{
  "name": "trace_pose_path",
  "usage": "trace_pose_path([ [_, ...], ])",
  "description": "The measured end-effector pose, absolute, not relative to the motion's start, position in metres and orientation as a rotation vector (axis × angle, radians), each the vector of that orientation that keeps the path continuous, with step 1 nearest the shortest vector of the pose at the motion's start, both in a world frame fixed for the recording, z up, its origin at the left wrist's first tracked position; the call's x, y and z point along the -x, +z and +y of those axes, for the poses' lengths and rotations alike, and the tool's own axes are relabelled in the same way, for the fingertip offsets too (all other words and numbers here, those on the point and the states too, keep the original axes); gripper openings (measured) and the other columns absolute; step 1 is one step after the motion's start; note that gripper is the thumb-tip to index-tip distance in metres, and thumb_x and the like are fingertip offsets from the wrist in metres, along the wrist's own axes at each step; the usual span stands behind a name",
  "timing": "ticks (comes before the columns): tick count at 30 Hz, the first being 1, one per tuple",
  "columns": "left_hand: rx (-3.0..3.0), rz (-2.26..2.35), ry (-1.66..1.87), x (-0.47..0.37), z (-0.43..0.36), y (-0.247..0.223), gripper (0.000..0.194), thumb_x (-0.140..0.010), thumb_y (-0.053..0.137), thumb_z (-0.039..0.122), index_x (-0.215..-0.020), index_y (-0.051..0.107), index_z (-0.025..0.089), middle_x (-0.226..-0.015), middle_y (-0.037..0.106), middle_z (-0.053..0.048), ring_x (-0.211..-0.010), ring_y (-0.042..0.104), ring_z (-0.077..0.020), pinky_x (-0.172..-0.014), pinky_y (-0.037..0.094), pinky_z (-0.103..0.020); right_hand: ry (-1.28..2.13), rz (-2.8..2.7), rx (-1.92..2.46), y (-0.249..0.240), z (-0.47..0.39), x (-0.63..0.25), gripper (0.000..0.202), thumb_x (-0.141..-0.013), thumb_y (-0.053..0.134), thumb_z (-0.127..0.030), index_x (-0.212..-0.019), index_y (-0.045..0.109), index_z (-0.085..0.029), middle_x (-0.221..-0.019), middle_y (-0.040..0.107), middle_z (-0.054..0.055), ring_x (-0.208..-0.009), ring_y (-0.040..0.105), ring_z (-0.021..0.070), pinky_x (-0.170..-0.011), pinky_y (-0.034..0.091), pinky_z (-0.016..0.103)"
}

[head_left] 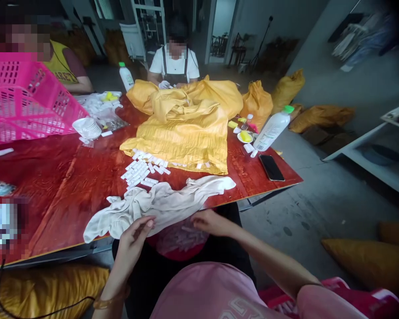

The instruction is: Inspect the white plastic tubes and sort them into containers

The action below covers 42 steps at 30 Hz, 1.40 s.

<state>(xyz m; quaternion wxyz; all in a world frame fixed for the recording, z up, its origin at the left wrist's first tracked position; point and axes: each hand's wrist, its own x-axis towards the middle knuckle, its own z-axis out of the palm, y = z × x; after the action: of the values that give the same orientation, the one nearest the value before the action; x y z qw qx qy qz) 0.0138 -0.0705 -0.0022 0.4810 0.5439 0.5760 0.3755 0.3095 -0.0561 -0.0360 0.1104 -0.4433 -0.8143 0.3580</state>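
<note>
White cloth overhangs table edge; hands half-curled, gap between; cannot tell if holding anything.

Holding the left hand raised with thumb and forefinger slightly parted. Curling the fingers of the right hand with the palm hidden. Angling the left forearm and right forearm inward, leaving both hands apart.

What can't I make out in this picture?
In the head view:
Right hand: its curled fingers hide whether it grips anything.
Central yellow sack: its fabric hides most of its inside.
Pink basket: cut off by the left edge.
Nearer bottle: label print too small to read.
Red container: pale contents too blurred to count.
</note>
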Motion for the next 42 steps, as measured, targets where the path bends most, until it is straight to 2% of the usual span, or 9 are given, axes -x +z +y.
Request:
trace_pose_path([
  [3,-1.309,1.391,0.955,-0.021,-0.069,-0.009,0.041,-0.083,0.067,0.054,-0.103,0.072,0.019,-0.101,0.074,-0.008,-0.093,0.070,-0.0247,-0.087,0.055,-0.038,0.622,-2.253,1.610,-0.003,0.012,-0.343,0.034,-0.094,0.040,-0.007,-0.111,0.068,-0.015,-0.091,0.072,0.006,-0.080,0.067,0.0150,-0.078,0.050,0.025],
  [9,-1.601,1.344,0.889,-0.022,-0.049,0.003,0.032,-0.090,0.060,0.047,-0.102,0.072,0.020,-0.101,0.074,-0.007,-0.090,0.069,-0.0228,-0.081,0.055,-0.034,0.279,-2.363,1.644,0.015,0.114,-0.360,0.048,-0.093,0.039,-0.006,-0.140,0.052,-0.012,-0.123,0.062,0.019,-0.109,0.061,0.0248,-0.094,0.046,0.036],
  [14,-2.146,1.624,0.848,0.000,0.018,-0.002,0.024,-0.095,0.046,0.024,-0.103,0.068,0.019,-0.104,0.069,-0.010,-0.099,0.064,-0.0239,-0.091,0.050,-0.039,0.173,-2.575,1.428,0.003,0.124,-0.356,0.037,-0.090,0.040,-0.002,-0.115,0.066,-0.011,-0.133,0.055,0.020,-0.132,0.046,0.0251,-0.105,0.039,0.033],
  [18,-2.297,1.627,0.683,0.001,0.072,-0.012,0.021,-0.084,0.052,0.013,-0.094,0.070,0.017,-0.102,0.064,-0.012,-0.104,0.058,-0.0278,-0.097,0.045,-0.043,0.120,-2.512,1.433,0.006,0.114,-0.368,0.027,-0.096,0.042,-0.015,-0.116,0.061,-0.012,-0.127,0.058,0.019,-0.120,0.055,0.0288,-0.100,0.043,0.039],
  [23,-2.366,1.478,0.594,-0.001,0.094,-0.007,0.009,-0.078,0.063,0.019,-0.084,0.070,0.019,-0.090,0.062,-0.008,-0.094,0.059,-0.0252,-0.090,0.047,-0.037,0.552,-1.643,1.537,0.014,0.080,-0.376,0.033,-0.090,0.056,-0.045,-0.107,0.052,-0.017,-0.094,0.066,0.010,-0.075,0.064,0.0215,-0.075,0.051,0.036],
  [26,-2.353,1.480,0.698,-0.002,0.077,0.004,0.014,-0.085,0.059,0.029,-0.090,0.067,0.019,-0.091,0.062,-0.007,-0.092,0.059,-0.0231,-0.087,0.047,-0.035,1.101,-1.235,1.299,0.012,0.046,-0.364,0.034,-0.083,0.059,-0.046,-0.103,0.048,-0.020,-0.082,0.062,0.003,-0.067,0.060,0.0167,-0.068,0.050,0.031],
  [31,-1.778,1.516,1.108,-0.026,0.000,0.031,0.028,-0.085,0.065,0.045,-0.096,0.058,0.020,-0.069,0.059,0.003,-0.062,0.056,-0.0144,-0.061,0.043,-0.025,1.592,-1.123,1.030,0.010,-0.020,-0.319,0.033,-0.080,0.065,-0.038,-0.106,0.057,-0.018,-0.077,0.054,-0.001,-0.061,0.046,0.0100,-0.058,0.039,0.023],
  [36,-1.630,1.446,1.168,-0.059,-0.070,0.055,0.025,-0.092,0.059,0.040,-0.109,0.062,0.021,-0.078,0.067,0.000,-0.069,0.063,-0.0162,-0.065,0.047,-0.026,1.749,-1.402,0.968,0.016,-0.067,-0.283,0.035,-0.086,0.067,-0.046,-0.103,0.063,-0.016,-0.074,0.052,-0.002,-0.059,0.042,0.0090,-0.053,0.033,0.021],
  [42,-2.026,1.315,0.978,-0.067,-0.099,0.058,0.022,-0.097,0.053,0.034,-0.112,0.065,0.024,-0.105,0.070,-0.006,-0.095,0.066,-0.0207,-0.084,0.050,-0.030,1.394,-1.749,0.941,0.022,-0.087,-0.273,0.026,-0.097,0.054,-0.039,-0.106,0.062,-0.017,-0.090,0.060,0.003,-0.080,0.055,0.0150,-0.075,0.045,0.026],
])
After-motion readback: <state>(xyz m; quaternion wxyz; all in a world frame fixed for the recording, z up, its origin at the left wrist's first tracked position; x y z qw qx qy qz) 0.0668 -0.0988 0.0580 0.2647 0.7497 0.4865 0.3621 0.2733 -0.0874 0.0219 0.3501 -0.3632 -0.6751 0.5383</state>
